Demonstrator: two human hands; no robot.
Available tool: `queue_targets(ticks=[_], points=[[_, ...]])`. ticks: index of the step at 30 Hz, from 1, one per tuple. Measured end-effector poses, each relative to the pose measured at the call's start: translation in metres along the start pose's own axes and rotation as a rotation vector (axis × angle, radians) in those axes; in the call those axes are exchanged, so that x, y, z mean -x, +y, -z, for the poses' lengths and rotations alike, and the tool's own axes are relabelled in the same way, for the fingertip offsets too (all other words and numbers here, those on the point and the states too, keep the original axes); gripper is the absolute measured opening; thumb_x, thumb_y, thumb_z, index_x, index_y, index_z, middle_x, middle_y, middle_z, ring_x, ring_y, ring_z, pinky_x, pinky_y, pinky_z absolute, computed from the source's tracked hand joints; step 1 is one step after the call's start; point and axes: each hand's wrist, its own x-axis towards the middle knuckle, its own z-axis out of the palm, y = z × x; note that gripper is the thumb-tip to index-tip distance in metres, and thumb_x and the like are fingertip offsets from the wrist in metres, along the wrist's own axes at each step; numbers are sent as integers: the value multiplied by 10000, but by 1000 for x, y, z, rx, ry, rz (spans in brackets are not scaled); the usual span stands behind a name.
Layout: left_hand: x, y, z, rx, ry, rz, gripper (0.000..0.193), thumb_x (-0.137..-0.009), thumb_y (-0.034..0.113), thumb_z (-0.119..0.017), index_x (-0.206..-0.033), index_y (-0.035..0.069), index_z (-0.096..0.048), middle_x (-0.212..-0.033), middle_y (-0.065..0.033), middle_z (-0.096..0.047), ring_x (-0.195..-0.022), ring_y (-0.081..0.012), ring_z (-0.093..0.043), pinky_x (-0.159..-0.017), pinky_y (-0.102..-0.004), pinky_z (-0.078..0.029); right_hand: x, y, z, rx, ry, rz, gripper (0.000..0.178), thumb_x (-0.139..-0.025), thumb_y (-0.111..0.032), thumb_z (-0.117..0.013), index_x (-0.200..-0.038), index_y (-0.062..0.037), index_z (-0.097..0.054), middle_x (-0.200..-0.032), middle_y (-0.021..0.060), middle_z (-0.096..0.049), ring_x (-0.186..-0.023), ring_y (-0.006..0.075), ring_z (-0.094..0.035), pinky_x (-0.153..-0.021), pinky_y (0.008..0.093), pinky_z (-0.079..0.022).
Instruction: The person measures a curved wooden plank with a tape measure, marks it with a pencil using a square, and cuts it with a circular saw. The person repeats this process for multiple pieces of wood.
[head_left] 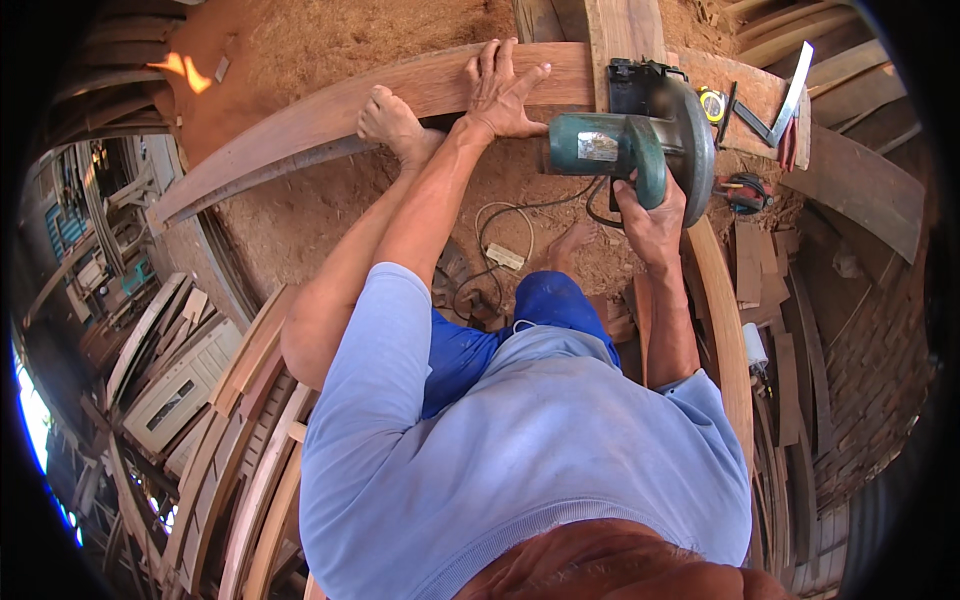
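A long curved wooden plank (pixel 300 125) runs across the top of the view. My left hand (pixel 500 90) lies flat on it with fingers spread, pressing it down. My bare left foot (pixel 392 122) also rests on the plank, just left of that hand. My right hand (pixel 652 215) grips the handle of a green circular saw (pixel 635 140), which sits on a second upright board (pixel 625 30) where it meets the plank. The saw's black cable (pixel 520 215) trails down over the sawdust.
Sawdust (pixel 320 40) covers the ground. A yellow tape measure (pixel 711 104), a metal square (pixel 785 100) and a red-handled tool (pixel 745 192) lie right of the saw. Stacked planks (pixel 250 440) fill the left, offcuts (pixel 765 270) and a brick floor (pixel 870 360) the right.
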Motion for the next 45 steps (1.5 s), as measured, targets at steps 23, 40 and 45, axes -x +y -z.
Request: queue_targets(ticks=[23, 40, 45], points=[[-11, -1, 5, -72, -89, 48, 1051, -512, 742, -920, -1451, 387, -609, -1663, -273, -265, -1554, -505, -134, -1217, -670, -113, -21, -7, -3, 30, 8, 54, 155, -871, -29, -745, -972, -16, -629, -803, -9, -600, -723, 72, -545, -636, 280, -484], [-8, -6, -4, 16, 45, -7, 839, -629, 198, -910, -1386, 381, -598, -1612, -259, -321, -1503, -495, -229, -1154, -634, -190, -33, -11, -4, -26, -26, 38, 142, -886, -3, -734, -973, -19, -623, -790, -25, -604, -712, 50, -549, -620, 257, -467], [-8, -4, -4, 62, 48, 3, 859, -644, 55, -836, -1395, 392, -591, -1613, -258, -319, -1501, -494, -240, -1157, -626, -194, -34, -10, -3, -55, -38, -4, 138, -891, -10, -732, -973, -23, -622, -801, -22, -605, -719, 51, -549, -621, 261, -469]])
